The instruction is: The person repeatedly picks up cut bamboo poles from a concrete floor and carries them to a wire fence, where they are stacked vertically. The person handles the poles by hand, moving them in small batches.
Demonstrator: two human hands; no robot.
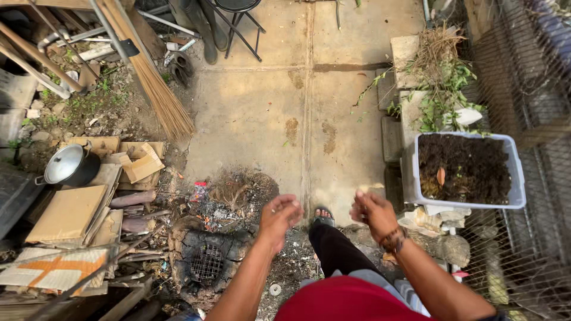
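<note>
Concrete floor (262, 113) bears soil-filled tub (517, 178), broom (157, 89), pot (68, 165).

A backyard of a home is shown, used for outdoor cooking and gardening. The ground is paved with stained concrete slabs (262, 113), edged by bare dirt and weeds. A blackened clay stove (207, 261) with a metal grate is set among ash and litter. A lidded cooking pot (70, 165), flattened cardboard (68, 214), a straw broom (157, 89), a soil-filled plastic tub (464, 169) and a wire-mesh fence (529, 77) are seen around it.
</note>
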